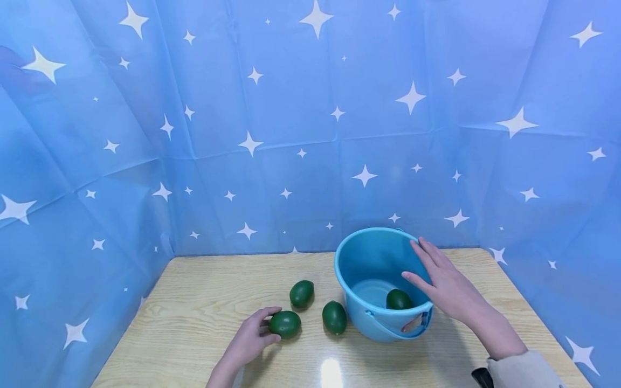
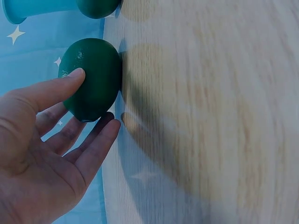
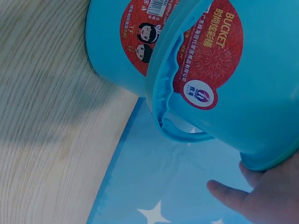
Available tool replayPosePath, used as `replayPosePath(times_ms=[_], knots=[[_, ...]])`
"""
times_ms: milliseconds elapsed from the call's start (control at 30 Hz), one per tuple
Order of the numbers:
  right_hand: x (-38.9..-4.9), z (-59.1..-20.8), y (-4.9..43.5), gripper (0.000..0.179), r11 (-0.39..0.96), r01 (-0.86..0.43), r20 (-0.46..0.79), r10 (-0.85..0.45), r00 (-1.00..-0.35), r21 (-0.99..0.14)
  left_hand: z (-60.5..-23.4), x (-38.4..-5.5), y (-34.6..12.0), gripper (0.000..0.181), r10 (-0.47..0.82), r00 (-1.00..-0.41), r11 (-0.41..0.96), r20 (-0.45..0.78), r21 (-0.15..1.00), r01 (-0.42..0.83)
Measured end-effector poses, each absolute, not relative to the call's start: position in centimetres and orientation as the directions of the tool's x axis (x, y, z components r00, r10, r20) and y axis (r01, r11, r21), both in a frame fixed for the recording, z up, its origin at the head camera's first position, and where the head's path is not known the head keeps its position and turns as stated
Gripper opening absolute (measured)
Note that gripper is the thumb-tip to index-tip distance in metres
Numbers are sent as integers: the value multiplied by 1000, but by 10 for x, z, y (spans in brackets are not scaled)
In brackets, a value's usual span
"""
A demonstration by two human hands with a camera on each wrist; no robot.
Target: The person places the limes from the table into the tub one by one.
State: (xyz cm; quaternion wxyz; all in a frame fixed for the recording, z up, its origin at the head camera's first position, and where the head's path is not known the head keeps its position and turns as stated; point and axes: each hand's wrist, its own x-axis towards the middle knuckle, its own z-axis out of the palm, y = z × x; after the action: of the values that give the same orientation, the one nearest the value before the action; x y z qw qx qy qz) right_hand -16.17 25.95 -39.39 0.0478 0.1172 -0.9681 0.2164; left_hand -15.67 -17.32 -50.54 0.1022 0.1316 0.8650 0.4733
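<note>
My left hand (image 1: pixel 248 338) has its thumb and fingers around one dark green lime (image 1: pixel 285 324) at its near end. In the left wrist view the thumb rests on the front of that lime (image 2: pixel 93 79), which sits against the tabletop. Two more limes, one behind (image 1: pixel 302 294) and one to the right (image 1: pixel 334 317), lie beside it. A light blue bucket (image 1: pixel 361 318) tilts toward me, with a lime (image 1: pixel 399 299) inside. My right hand (image 1: pixel 448 285) lies over the bucket's right rim, its fingers extended and the thumb spread apart.
The bucket's handle (image 3: pixel 161 88) hangs down on its near side, beside a red label (image 3: pixel 210 51). A wooden table (image 1: pixel 204 291) carries everything. Blue cloth with white stars (image 1: pixel 291 178) encloses the back and sides.
</note>
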Motion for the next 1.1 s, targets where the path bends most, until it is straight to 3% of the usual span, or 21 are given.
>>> replayPosePath(times_ms=[1100], knots=[[-161,-394,260,83,879,-249,146,-206,-968,-407,-504,-157,-172,56,326,-944,523,-48,841,138]])
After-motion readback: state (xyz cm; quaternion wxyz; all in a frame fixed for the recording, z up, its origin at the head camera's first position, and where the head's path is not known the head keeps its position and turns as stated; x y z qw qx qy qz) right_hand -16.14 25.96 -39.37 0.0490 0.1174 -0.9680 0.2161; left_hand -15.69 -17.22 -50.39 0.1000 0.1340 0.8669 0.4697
